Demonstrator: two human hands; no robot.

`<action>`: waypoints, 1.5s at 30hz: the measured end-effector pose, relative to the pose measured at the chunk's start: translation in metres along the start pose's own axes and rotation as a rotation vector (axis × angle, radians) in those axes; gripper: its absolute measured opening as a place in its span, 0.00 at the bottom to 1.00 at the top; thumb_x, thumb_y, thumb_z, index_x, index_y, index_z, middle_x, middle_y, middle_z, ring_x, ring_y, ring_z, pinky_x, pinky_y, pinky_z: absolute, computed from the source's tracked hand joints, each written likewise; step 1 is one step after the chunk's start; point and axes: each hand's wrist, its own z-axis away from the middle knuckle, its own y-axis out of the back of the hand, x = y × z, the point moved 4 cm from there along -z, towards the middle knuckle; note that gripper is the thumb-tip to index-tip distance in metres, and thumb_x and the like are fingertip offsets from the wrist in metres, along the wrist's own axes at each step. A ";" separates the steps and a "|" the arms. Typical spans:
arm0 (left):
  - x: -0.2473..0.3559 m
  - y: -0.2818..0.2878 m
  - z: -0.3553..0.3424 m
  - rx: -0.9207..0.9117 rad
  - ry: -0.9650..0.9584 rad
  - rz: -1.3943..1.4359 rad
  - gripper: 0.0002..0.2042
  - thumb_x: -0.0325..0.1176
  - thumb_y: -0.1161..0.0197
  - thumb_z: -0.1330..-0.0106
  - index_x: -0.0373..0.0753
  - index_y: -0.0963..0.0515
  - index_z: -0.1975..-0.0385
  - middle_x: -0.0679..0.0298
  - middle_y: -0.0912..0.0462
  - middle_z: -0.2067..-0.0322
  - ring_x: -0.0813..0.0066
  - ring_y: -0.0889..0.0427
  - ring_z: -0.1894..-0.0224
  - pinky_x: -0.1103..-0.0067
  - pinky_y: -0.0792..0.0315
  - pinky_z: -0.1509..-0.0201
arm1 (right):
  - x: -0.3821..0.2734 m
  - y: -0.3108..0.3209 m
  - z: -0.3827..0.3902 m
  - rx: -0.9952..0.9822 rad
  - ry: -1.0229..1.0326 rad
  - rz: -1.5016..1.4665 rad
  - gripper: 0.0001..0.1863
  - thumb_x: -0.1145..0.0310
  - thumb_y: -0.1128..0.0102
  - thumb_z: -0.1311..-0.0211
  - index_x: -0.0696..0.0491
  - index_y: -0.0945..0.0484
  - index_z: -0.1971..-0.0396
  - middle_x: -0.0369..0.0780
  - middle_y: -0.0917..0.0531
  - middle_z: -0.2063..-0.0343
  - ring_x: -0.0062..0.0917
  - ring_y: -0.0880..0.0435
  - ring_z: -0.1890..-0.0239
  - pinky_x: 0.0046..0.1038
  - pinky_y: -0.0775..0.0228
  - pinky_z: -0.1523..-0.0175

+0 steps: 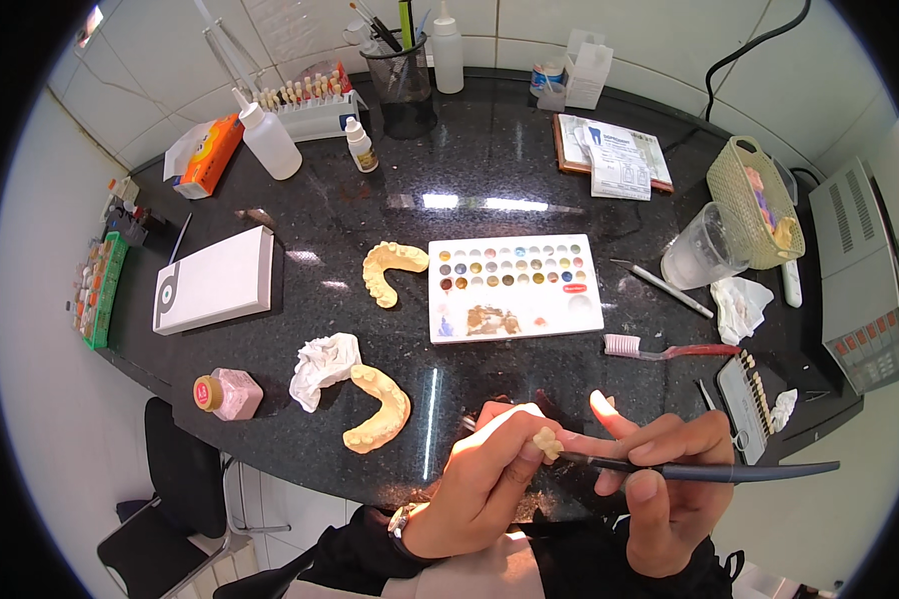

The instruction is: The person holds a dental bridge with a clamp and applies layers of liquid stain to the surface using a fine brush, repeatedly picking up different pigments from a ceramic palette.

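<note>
My left hand (479, 484) is closed, pinching a small cream dental crown (546, 444) between thumb and fingers. A thin metal end sticks out behind these fingers; I cannot make out what it belongs to. My right hand (677, 489) grips a slim brush (779, 472) with a dark handle, its tip pointing left at the crown and seeming to touch it. Beyond the hands lies a white palette (559, 311) with rows of coloured wells and brown smears. Two yellowish plaster dental arch models, one nearer (388, 414) and one farther (375, 272), rest left of it.
Crumpled white tissue (325, 369) touches the nearer model. A pink-filled bottle (232, 393) and a white box (215, 282) stand left. Rightward are a pink toothbrush (669, 350), a pen-like tool (669, 290), a plastic cup (699, 250), a basket (734, 205) and a shade guide (739, 409).
</note>
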 end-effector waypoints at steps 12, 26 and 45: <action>-0.002 0.000 0.002 0.011 -0.029 -0.010 0.09 0.30 0.56 0.30 0.33 0.29 0.61 0.58 0.26 0.68 0.64 0.31 0.65 0.74 0.37 0.56 | 0.000 0.000 0.001 -0.088 0.068 -0.005 0.13 0.70 0.43 0.42 0.61 0.36 0.68 0.45 0.24 0.77 0.26 0.18 0.78 0.47 0.40 0.39; -0.003 0.000 0.000 0.013 -0.058 -0.042 0.09 0.31 0.57 0.30 0.32 0.30 0.63 0.61 0.27 0.69 0.72 0.32 0.69 0.78 0.37 0.62 | -0.001 0.001 0.000 -0.095 0.076 0.017 0.14 0.67 0.44 0.40 0.61 0.36 0.68 0.44 0.24 0.79 0.28 0.17 0.76 0.49 0.39 0.41; -0.002 -0.002 0.000 0.027 -0.061 -0.015 0.08 0.28 0.55 0.31 0.32 0.29 0.63 0.59 0.26 0.69 0.64 0.31 0.65 0.75 0.37 0.55 | -0.003 0.002 0.000 -0.114 0.113 0.027 0.15 0.66 0.44 0.40 0.61 0.37 0.68 0.44 0.24 0.79 0.37 0.16 0.69 0.55 0.46 0.39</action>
